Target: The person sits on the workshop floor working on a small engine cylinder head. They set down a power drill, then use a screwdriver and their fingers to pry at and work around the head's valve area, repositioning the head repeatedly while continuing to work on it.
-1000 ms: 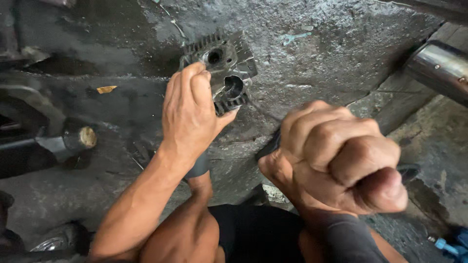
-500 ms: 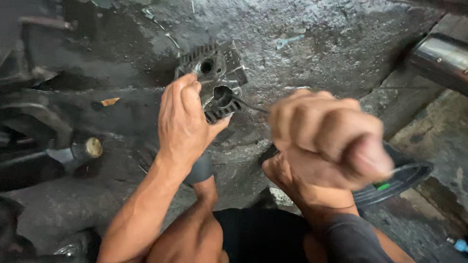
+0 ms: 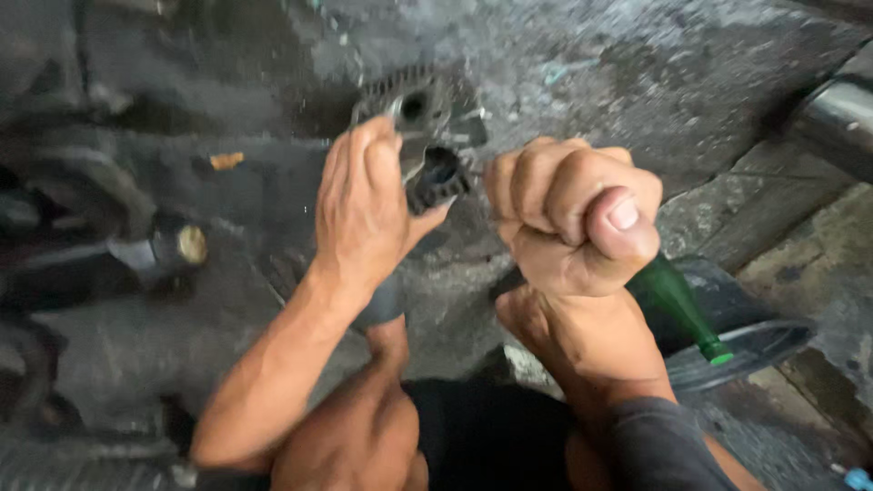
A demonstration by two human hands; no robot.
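Observation:
A dark finned metal engine part (image 3: 420, 109) with round holes lies on the grimy concrete floor (image 3: 600, 73). My left hand (image 3: 364, 205) rests on its left side, fingers laid over its edge and holding it down. Just to the right of the part, my right hand (image 3: 573, 227) is clenched in a fist around a tool with a green handle (image 3: 677, 309). The handle sticks out below the fist. A thin metal shaft seems to run from the fist toward the part, but blur hides its tip.
A shiny metal pipe (image 3: 837, 118) crosses the top right corner. A black rubber ring (image 3: 759, 341) lies on the floor under the green handle. At the left sits a dark machine piece with a round brass-coloured end (image 3: 186, 245). My bent knee (image 3: 364, 436) fills the bottom.
My right fist has moved left and closer to the finned part, and the green handle now shows below it. My left hand has stayed on the part.

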